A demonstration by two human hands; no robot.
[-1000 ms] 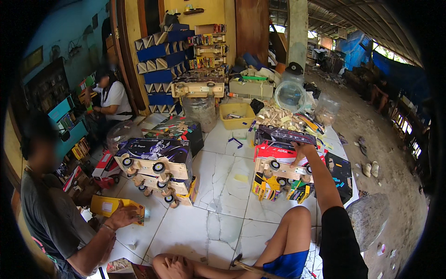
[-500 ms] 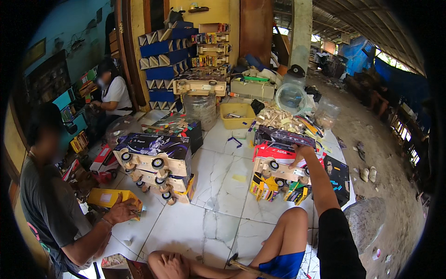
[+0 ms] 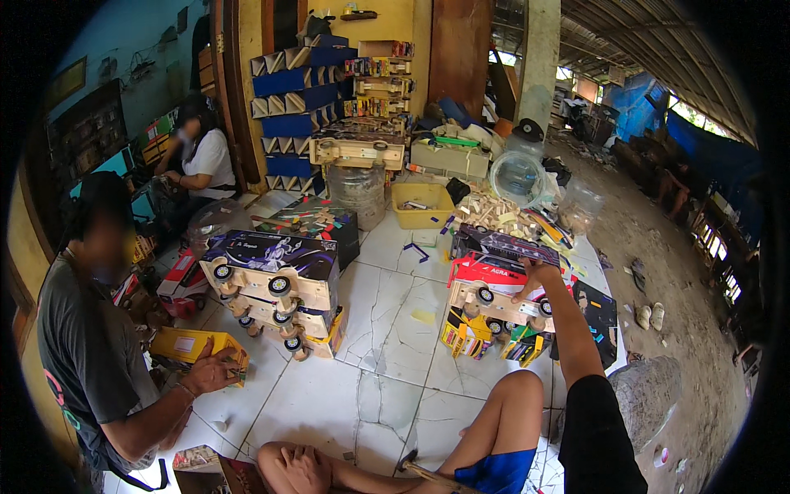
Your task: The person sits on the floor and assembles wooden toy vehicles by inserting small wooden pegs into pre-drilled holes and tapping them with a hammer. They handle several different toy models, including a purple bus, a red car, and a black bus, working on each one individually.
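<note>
My right hand [image 3: 539, 278] reaches forward to a stack of toy trucks on the right, its thumb against the pale wooden side and its fingers over the upper edge. It grips the red toy truck [image 3: 485, 272], which lies on its side with black wheels facing me. A dark purple toy truck [image 3: 506, 240] is on top of it, and yellow toy trucks [image 3: 467, 336] are beneath. My left hand [image 3: 303, 471] rests on my bent left knee, fingers laid flat and holding nothing. A hammer [image 3: 432, 475] with a wooden handle lies by my legs.
Another stack of toy trucks [image 3: 276, 280] stands left of centre. At the left a co-worker holds a yellow toy truck [image 3: 193, 346]; another person sits farther back. A yellow basin [image 3: 421, 206], a heap of wood pieces [image 3: 502, 212] and a stone [image 3: 646, 391] are around.
The view has shifted slightly. My hands keep their places on the red toy truck and the knee. The co-worker's head has turned, and the person farther back has raised a hand.
</note>
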